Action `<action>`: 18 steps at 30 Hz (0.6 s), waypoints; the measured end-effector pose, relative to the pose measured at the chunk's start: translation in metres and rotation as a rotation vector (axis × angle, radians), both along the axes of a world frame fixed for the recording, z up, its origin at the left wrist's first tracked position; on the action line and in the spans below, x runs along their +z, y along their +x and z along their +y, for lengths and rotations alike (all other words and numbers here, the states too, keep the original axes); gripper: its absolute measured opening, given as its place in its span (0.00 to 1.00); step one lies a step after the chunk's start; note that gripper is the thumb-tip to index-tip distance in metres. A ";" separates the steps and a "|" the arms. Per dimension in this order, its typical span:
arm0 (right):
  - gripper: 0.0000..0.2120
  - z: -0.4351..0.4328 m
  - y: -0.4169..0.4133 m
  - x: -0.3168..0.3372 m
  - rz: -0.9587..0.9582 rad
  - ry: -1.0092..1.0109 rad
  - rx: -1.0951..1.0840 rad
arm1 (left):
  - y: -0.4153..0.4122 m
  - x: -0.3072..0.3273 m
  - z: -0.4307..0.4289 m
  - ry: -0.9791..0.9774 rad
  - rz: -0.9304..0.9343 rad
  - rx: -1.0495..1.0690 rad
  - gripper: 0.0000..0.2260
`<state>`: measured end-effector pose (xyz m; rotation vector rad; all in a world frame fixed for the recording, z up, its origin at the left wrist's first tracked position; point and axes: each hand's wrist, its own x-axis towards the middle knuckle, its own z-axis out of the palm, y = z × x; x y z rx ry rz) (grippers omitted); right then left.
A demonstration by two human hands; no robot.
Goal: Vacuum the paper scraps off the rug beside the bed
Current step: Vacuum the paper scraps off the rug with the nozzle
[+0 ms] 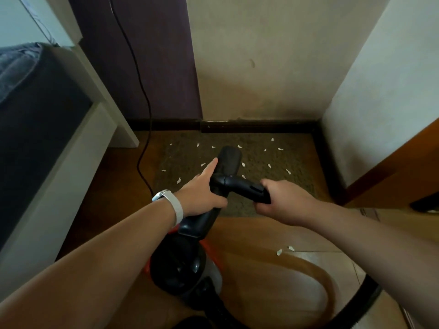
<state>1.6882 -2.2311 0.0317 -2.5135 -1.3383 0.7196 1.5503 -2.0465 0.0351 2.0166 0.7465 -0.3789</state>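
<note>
Down the left side, bed point(35, 119): dark mattress in a white frame, with grey cloth on top at the upper left.
Wall point(261, 67): cream, with a purple strip on its left and dark skirting along its foot.
Floor point(249, 233): brown wood, from the centre to the bottom of the frame.
Rug point(256, 160): olive-brown, mid-frame, right of the bed, its far edge against the skirting.
Vacuum point(178, 264): black and orange body at bottom centre, below my left forearm.
Hose point(358, 302): black, curving through the lower right corner under my right arm.
Cord point(144, 91): black, running down the purple strip to the floor between bed and rug.
Left hand point(202, 195): curled round the vacuum's black handle, forefinger straight along the nozzle's left side.
Right hand point(282, 201): fist closed tight round the black tube point(247, 186), right of centre.
Nozzle point(229, 160): black, over the middle of the rug; I cannot tell whether it touches the pile.
Watch point(166, 197): white band on my left wrist.
Scraps point(288, 171): small white bits strewn over the rug's far half, around the nozzle; two more lie on the floor at lower right.
</note>
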 end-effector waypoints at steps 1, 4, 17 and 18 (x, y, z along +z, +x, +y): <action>0.11 -0.004 0.001 0.001 0.003 -0.013 0.006 | 0.002 -0.002 -0.001 -0.013 -0.006 -0.018 0.53; 0.17 -0.014 0.001 0.006 -0.030 -0.055 0.042 | 0.013 -0.009 -0.006 -0.028 -0.024 -0.086 0.53; 0.12 -0.017 0.012 -0.014 -0.079 -0.103 -0.084 | 0.021 -0.048 0.009 -0.099 -0.096 -0.161 0.46; 0.12 -0.014 0.011 -0.015 -0.083 -0.109 -0.080 | 0.015 -0.050 0.013 -0.099 -0.094 -0.143 0.44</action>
